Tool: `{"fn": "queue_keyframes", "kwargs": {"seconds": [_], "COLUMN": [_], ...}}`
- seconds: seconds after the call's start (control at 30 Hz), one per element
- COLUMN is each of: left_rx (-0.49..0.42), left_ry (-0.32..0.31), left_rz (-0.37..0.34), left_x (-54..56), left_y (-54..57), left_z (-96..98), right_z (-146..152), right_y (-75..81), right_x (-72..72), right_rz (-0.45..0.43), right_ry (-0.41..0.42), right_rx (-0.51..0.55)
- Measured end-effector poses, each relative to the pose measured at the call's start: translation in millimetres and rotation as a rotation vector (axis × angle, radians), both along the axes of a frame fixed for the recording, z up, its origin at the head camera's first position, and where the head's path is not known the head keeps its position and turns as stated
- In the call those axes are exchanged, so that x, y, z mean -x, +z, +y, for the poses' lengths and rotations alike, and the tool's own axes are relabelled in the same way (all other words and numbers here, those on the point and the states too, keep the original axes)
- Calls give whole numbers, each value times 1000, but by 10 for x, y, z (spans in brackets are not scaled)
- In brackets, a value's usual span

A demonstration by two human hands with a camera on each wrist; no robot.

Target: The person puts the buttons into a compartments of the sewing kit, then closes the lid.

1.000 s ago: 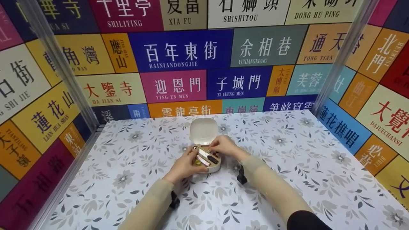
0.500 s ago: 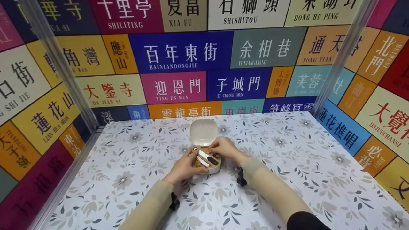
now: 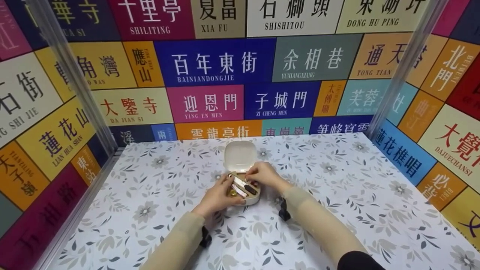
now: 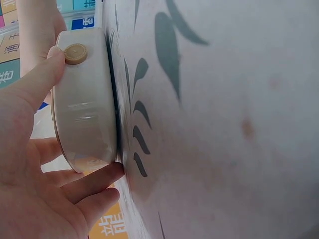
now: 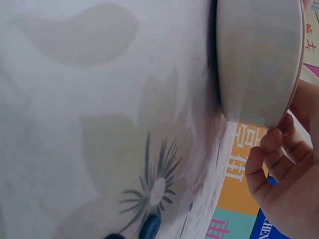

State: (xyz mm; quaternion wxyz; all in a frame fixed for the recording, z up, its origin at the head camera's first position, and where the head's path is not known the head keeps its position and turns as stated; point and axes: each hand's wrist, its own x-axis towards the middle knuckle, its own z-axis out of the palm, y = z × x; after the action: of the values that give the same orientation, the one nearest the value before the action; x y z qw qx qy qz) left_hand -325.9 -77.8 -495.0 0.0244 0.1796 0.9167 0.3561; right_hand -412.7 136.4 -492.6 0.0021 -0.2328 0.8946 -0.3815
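Observation:
A small cream box (image 3: pixel 253 201) stands on the table with its lid (image 3: pixel 240 155) tipped up at the back. My left hand (image 3: pixel 214 198) grips its left side; in the left wrist view the thumb lies beside a round tan button (image 4: pixel 76 54) on the front wall. Inside lie a slim white tool with a black end (image 3: pixel 245 185), a pinkish-white stick (image 3: pixel 239 190) and a gold round piece (image 3: pixel 233 192). My right hand (image 3: pixel 265 175) reaches into the back right part, fingers bent at the rim in the right wrist view; I cannot tell whether it pinches anything.
A white cloth with grey leaves and flowers (image 3: pixel 146 212) covers the table. Colourful sign-printed panels (image 3: pixel 212 62) rise at the back and both sides, with clear strips (image 3: pixel 407 56) at the corners. A dark wrist device (image 3: pixel 284 210) shows under the right forearm.
Both hands stay at the box, almost unmoved. The right fingers shift only slightly in its back right part. The whole view dips a little.

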Motion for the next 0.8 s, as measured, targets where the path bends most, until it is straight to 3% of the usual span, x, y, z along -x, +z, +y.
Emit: {"fn": "queue_keyframes", "kwargs": {"seconds": [0.17,0.6,0.8], "left_rx": [-3,-10,-35], "left_ry": [2,28,43], "left_rz": [-20,-45,-79], "left_x": [-10,22,-10], "left_y": [-7,31,-7], "left_z": [16,6,9], "right_z": [72,508,745], "right_y": [10,96,-3], "right_x": [-28,-94,-188], "right_rz": [-40,-6,-105], "right_ry": [0,-68,-123], "right_rx": [39,31,77]}}
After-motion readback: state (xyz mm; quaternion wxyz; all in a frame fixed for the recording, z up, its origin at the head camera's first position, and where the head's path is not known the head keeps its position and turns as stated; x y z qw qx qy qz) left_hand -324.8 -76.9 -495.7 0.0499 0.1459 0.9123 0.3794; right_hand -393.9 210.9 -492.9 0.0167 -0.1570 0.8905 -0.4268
